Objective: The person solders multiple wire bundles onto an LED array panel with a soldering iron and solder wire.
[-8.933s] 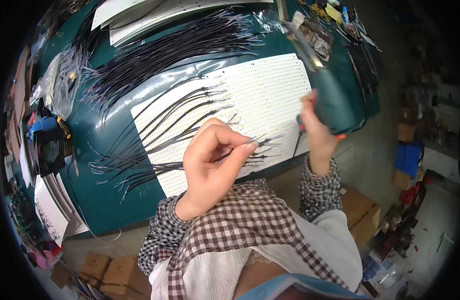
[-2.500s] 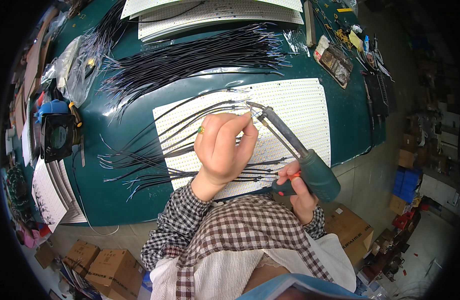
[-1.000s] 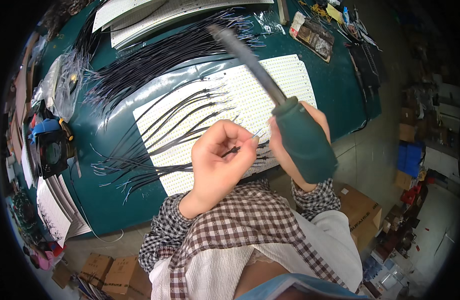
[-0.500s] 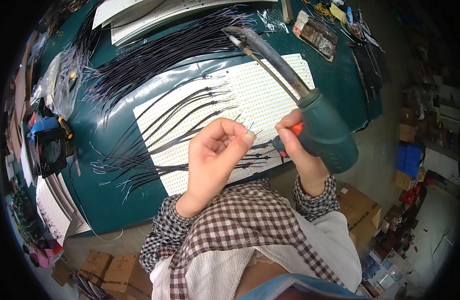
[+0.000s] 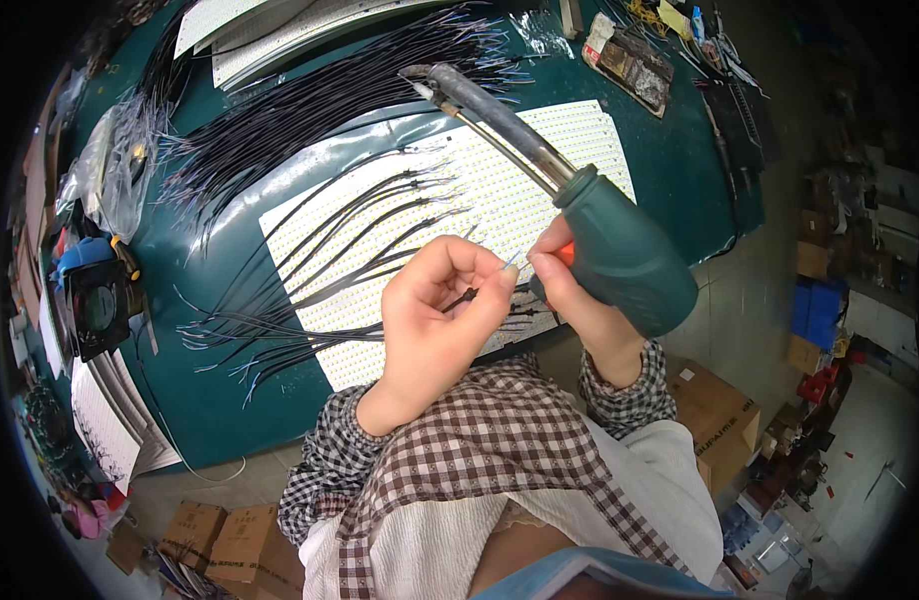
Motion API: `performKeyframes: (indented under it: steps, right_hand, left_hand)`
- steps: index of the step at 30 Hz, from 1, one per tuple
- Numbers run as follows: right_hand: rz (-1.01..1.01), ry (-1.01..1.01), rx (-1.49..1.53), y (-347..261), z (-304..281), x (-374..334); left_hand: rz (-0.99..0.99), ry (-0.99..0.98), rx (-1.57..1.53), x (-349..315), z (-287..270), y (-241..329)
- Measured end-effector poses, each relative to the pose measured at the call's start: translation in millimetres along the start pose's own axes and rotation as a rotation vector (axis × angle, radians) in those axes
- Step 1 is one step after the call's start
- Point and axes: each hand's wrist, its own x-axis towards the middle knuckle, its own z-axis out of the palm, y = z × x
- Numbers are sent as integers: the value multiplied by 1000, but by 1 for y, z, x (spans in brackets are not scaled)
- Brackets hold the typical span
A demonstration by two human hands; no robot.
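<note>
Wire (image 5: 469,297): thin, flexible, black-sheathed, with a fine bluish end; located above the white panels, pinched between thumb and forefinger of the left hand (image 5: 435,325), other fingers curled in.

Soldering gun (image 5: 630,255): bulbous dark-green handle, apparently smooth; dull grey metal tube with bent tip, slimmer rod alongside ending in a pale point. Gripped by the right hand (image 5: 602,318), fingertips just beside the left's, near an orange part.

White panels (image 5: 555,150): flat, rectangular, stacked, closely dotted with yellowish specks in rows; curved black leads (image 5: 350,212) across the left portion.

Wire bundle (image 5: 320,110): black strands, splayed bluish ends, beyond the panels.

Surface (image 5: 205,405): glossy dark green.
</note>
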Motion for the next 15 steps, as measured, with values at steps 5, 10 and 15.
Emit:
performKeyframes:
  steps: [5, 10, 15]
  right_hand:
    - [-6, 12, 186, -3, 0, 6]
    - [-2, -23, 215, -1, 0, -2]
    - [-36, 3, 287, -3, 4, -7]
  left_hand:
    - [-63, -15, -30, 1, -1, 1]
    - [-207, -52, -177, 4, -7, 1]
    - [-271, -63, -202, 5, -6, 3]
